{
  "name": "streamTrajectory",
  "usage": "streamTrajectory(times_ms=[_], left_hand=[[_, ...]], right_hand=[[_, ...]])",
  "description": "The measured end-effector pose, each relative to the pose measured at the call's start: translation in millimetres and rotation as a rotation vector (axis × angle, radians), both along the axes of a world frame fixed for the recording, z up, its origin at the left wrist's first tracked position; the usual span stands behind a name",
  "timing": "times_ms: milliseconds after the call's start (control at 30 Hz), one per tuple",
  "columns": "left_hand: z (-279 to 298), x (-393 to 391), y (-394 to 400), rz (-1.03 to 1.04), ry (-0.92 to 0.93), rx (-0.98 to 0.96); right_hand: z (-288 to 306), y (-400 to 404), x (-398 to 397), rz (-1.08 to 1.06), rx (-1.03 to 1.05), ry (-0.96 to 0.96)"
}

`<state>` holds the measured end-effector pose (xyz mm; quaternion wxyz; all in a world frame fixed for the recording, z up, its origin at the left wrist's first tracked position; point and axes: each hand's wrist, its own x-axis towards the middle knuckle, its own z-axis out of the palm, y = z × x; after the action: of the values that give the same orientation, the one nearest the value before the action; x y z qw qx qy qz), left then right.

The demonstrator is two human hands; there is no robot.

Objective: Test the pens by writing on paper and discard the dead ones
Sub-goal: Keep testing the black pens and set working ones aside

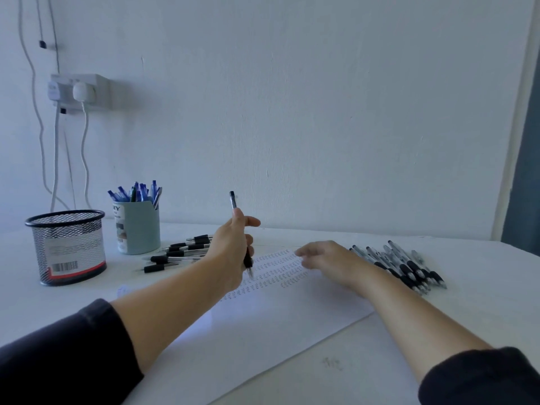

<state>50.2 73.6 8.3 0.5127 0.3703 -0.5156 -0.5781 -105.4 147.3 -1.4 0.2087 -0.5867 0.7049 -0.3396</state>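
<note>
Paper sheet (263, 331) lies nearest; left hand (230, 252) grips a black pen (248, 261) upright, right hand (327, 261) at three o'clock rests flat, fingers loosely open, empty.

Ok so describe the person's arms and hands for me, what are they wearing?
Both arms wear dark, near-black long sleeves: the left sleeve and the right sleeve are pushed up towards the elbows, so the forearms are bare. The left hand and right hand are bare too: no gloves, and no rings, watch or bracelets that I can see. The fabric looks plain, with no visible markings.
</note>
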Motion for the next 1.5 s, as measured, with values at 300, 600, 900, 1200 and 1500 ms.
streamTrajectory(times_ms=[300, 600, 900, 1200, 1500], left_hand=[[-5.2, -4.5, 9.6, -0.258, 0.038, -0.091], [-12.8, -4.6, 7.2, -0.215, -0.341, -0.238], [-12.3, -4.4, 5.6, -0.196, -0.405, -0.232], [3.2, 5.3, -2.2, -0.204, -0.462, -0.298], [27.0, 71.4, -57.8, -0.040, -1.384, -0.580]], right_hand=[[10.5, -0.4, 26.7, 0.058, -0.254, 0.036], [17.0, 15.3, -21.1, -0.743, -0.137, 0.520], [8.4, 27.8, -42.1, -0.978, 0.097, 0.449], [9.1, 17.8, -31.3, -0.654, 0.046, 0.588], [-0.6, 0.2, 23.3, -0.002, 0.222, 0.552]])
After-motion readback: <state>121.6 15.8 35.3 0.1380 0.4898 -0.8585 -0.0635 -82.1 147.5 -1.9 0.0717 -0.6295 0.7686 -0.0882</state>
